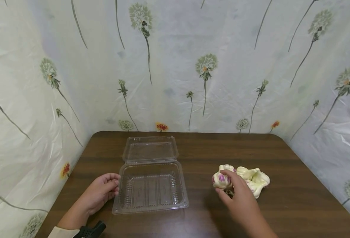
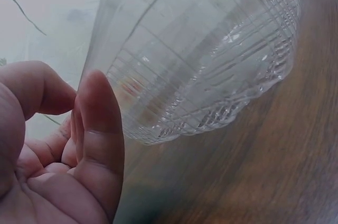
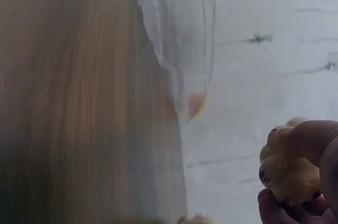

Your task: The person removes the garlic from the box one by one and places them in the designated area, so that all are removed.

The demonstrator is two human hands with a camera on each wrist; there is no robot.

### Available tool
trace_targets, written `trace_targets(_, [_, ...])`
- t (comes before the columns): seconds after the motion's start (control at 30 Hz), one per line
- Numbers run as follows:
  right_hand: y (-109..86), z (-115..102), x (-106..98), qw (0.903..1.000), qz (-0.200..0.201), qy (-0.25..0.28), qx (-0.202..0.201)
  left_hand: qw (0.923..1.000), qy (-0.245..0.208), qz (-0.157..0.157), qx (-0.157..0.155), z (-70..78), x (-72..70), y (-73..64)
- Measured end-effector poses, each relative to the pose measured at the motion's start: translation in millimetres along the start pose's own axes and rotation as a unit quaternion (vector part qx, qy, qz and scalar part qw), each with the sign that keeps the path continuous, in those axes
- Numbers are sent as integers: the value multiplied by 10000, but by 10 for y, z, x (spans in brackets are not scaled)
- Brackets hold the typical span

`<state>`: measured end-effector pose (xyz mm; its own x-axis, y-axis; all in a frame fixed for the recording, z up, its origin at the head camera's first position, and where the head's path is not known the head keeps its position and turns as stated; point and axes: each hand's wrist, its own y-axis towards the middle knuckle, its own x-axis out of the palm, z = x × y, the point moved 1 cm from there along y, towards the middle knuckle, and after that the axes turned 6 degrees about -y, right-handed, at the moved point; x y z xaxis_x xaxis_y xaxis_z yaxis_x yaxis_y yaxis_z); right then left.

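A clear plastic clamshell container [image 1: 151, 188] lies on the table with its lid [image 1: 150, 148] folded back. My left hand [image 1: 102, 191] pinches the container's left rim between thumb and finger, as the left wrist view also shows. To the right, my right hand [image 1: 241, 198] grips a garlic bulb [image 1: 221, 180], cream with purple patches. In the right wrist view thumb and fingers wrap the garlic bulb [image 3: 290, 174]. Just behind that hand, more pale garlic [image 1: 256, 180] sits on the table, partly hidden by the hand.
The dark wood-grain table [image 1: 198, 211] ends at the back against a pale floral sheet [image 1: 175, 72] that also hangs at both sides. A black strap device [image 1: 90, 229] is worn on the left wrist, beside a light sleeve [image 1: 62, 232].
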<state>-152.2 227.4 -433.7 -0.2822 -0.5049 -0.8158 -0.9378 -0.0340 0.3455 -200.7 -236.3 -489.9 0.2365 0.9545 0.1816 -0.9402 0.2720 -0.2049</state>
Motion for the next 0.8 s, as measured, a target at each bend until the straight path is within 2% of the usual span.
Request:
trace_targets(0.27, [-68,235,-186,9984,-137,-127,535,10000,-27,8,14,12,8,3])
trace_targets(0.57, [-175,484,-328,9954,258,-450,800,10000,-6,-35,34,-4,2,8])
trace_targets(0.8, [-241,746,-458,9890,1,-557,1372,9998,-70,-164,35,-21,-28,11])
